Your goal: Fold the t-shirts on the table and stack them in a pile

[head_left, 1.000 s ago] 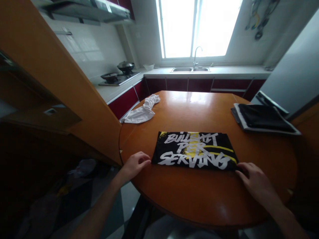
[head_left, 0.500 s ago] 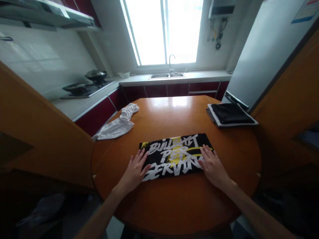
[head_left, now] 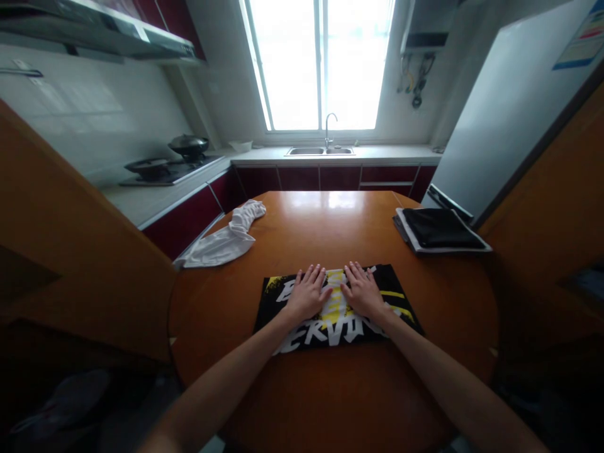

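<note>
A folded black garment (head_left: 340,333) with white lettering and yellow patches lies flat on the wooden table (head_left: 321,396), close to me. My left hand (head_left: 309,294) rests palm down on its upper middle, fingers stretched out and pointing away from me. Just to the right, my right hand (head_left: 362,290) lies flat on the same cloth with its fingers extended. The two thumbs point toward each other over the yellow patch, a small gap between them. Part of the lettering is hidden under my hands and forearms.
At the table's left edge lies a crumpled white cloth (head_left: 221,242). A stack of folded dark and white clothes (head_left: 441,229) sits at the right. Beyond are a counter with a sink (head_left: 306,151), a stove with a pan (head_left: 189,146), and a fridge (head_left: 500,113) on the right.
Both hands have moved inward from the garment's left and right sides to its upper middle. More black cloth shows at its lower left and right corners. The view has tilted slightly up.
</note>
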The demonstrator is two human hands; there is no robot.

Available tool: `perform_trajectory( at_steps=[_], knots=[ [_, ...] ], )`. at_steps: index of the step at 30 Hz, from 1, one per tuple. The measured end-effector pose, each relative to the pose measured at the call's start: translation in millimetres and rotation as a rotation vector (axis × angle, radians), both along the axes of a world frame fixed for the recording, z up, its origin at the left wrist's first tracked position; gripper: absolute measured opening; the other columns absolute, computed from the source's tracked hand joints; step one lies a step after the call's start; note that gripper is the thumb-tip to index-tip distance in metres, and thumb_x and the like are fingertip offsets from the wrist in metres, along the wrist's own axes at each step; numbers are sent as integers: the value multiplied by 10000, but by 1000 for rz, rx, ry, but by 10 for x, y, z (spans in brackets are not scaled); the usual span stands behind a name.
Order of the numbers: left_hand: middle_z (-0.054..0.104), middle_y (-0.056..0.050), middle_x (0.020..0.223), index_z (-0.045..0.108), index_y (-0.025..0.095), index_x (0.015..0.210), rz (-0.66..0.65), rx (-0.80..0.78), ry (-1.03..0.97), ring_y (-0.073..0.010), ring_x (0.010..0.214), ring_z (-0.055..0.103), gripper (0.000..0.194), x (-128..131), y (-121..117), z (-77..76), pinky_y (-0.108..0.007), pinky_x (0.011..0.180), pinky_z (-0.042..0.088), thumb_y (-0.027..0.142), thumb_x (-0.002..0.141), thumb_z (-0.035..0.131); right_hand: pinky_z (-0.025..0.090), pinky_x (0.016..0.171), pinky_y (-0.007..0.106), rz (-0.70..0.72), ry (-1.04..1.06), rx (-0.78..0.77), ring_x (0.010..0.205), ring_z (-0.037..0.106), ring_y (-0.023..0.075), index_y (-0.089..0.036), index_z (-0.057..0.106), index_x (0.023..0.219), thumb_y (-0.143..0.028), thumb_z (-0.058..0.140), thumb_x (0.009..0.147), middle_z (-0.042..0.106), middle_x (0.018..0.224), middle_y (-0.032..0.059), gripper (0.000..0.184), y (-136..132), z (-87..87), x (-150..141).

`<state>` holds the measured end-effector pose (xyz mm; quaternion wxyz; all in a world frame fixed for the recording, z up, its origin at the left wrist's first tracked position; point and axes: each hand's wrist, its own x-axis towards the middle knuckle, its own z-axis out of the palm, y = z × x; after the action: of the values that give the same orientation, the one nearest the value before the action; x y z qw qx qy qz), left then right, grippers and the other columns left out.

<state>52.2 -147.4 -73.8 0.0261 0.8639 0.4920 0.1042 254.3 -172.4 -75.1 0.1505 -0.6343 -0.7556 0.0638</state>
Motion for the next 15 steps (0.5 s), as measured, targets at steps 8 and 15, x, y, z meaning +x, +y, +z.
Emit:
perform_trajectory(
  at_steps=[8,15],
  knots=[
    [308,-97,1635,378,188,1555,16,-23,36,-284,1524,238,608,-24,-2,29,-533,1229,158,502,1037,331,24,1230,524,-182,-100,-38,1546,124,252,-78,334,1562,-505,231,1041,232,1654,148,682,24,-14,295],
    [327,-113,1624,393,151,1542,32,-20,-18,-290,1518,257,586,-21,-28,162,-536,1223,196,455,1044,345,121,1209,582,-411,-57,-66,1530,186,295,-63,315,1567,-477,187,1047,233,1648,180,678,77,42,626]
  ],
)
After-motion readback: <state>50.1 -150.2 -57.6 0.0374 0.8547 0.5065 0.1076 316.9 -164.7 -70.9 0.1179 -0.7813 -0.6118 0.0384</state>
